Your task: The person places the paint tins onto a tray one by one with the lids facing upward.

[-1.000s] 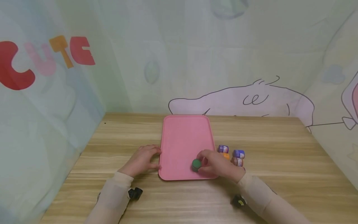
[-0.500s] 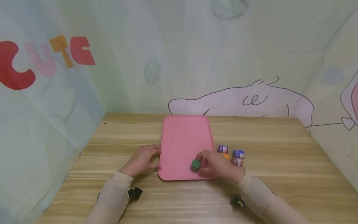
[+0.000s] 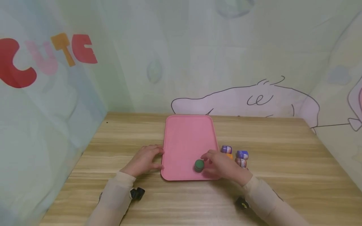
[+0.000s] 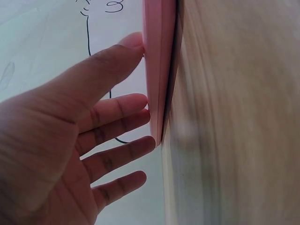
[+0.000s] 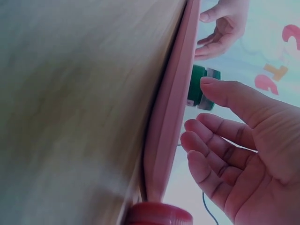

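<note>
A pink tray (image 3: 188, 135) lies on the wooden table. Near its front right corner stands a small green paint jar (image 3: 199, 165), upright with its lid on top. My right hand (image 3: 226, 166) is just right of that jar, fingers spread and loosely bent around an unfilled space. In the right wrist view the thumb overlaps the green jar (image 5: 198, 86), while the other fingers are apart from it. At the tray's left side, my left hand (image 3: 142, 160) touches the rim with its fingertips. The left wrist view shows those fingers extended against the tray edge (image 4: 158, 61).
Several small jars lie right of the tray, among them a purple jar (image 3: 227, 149), a blue jar (image 3: 242, 154), a brown jar (image 3: 241, 162) and a partly hidden orange jar (image 3: 230, 155). A red lid (image 5: 159, 215) shows low in the right wrist view. A printed curtain hangs behind the table.
My right hand has loosened from the green jar and drawn slightly right, leaving a gap. The jar stays on the tray, and my left hand keeps its place at the rim.
</note>
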`<action>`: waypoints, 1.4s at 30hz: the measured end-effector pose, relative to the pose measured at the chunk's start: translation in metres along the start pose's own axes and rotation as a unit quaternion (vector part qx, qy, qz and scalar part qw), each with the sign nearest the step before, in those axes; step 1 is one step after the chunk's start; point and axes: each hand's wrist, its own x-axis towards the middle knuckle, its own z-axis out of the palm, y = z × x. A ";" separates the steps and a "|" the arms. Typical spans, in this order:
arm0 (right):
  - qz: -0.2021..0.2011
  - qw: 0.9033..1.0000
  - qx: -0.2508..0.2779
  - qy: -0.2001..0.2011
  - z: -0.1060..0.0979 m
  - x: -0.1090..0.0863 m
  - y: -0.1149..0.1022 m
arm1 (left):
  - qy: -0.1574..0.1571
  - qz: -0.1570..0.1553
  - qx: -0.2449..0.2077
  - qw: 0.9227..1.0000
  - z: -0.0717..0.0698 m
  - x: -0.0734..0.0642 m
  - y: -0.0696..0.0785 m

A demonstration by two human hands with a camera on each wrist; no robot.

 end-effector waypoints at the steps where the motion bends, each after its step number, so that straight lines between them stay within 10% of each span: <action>1: 0.001 1.000 0.002 0.001 -0.001 -0.001 0.001 | -0.001 0.000 0.000 1.000 0.000 0.000 0.000; 42: 0.073 0.989 -0.029 0.126 -0.048 -0.019 0.057 | -0.014 -0.019 -0.015 1.000 -0.001 0.001 0.001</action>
